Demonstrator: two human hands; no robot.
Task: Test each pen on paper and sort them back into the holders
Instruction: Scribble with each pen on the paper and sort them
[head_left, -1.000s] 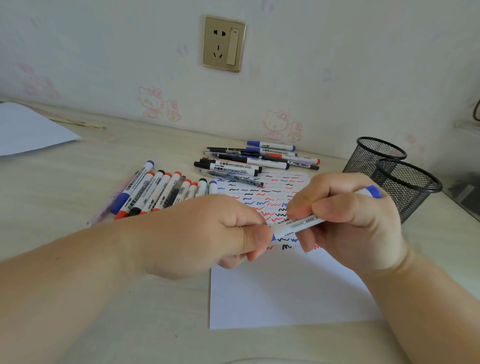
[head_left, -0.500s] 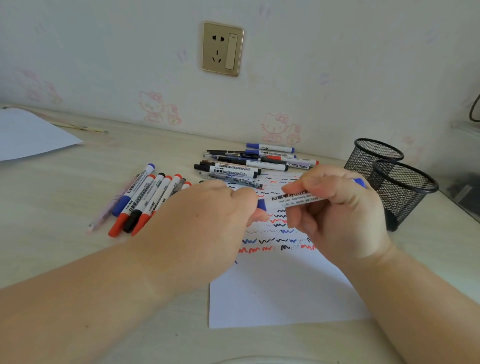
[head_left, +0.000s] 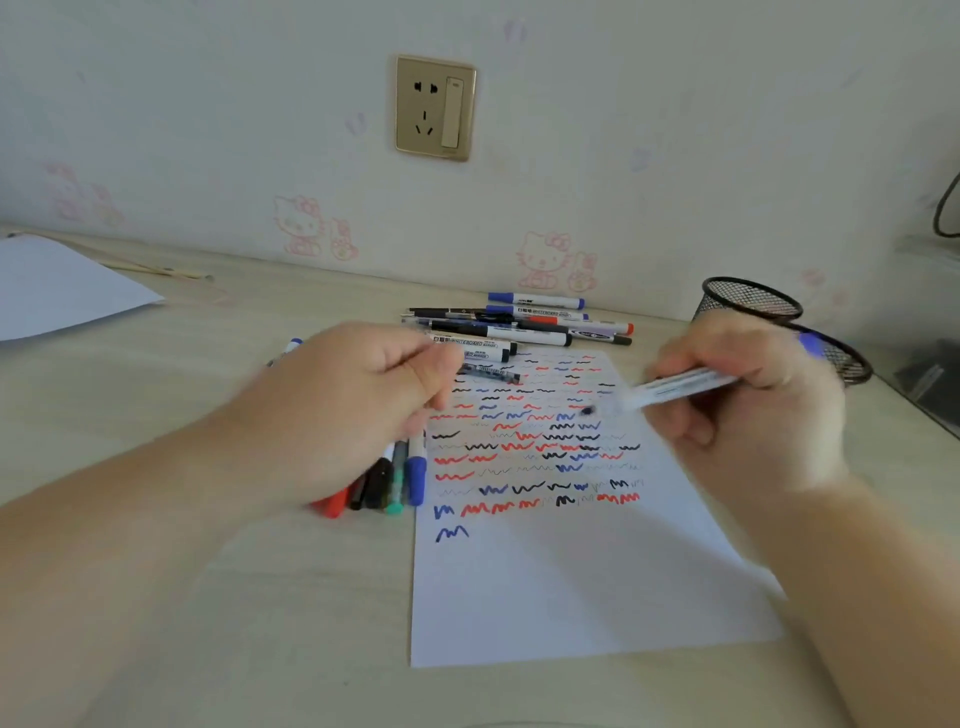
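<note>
Pale wooden desk (head_left: 156, 597); white paper sheet of squiggles (head_left: 571, 571), centre. Black mesh holders (head_left: 748, 301), right edge. Left hand (head_left: 353, 410) curled, contents unclear. Right hand (head_left: 753, 410) pinches uncapped blue-ended marker (head_left: 675, 388), tip above paper; haste risks stray marks.

Soft even daylight; hands motion-blurred; edges warped.

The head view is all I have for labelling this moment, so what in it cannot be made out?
- Marker in the right hand: motion blur smears its print and tip.
- Left hand: whether it holds the cap; curled fingers and blur hide it.
- Row of pens beside the paper: mostly under the left hand.
- Front mesh holder: largely behind the right hand; contents unseen.
</note>
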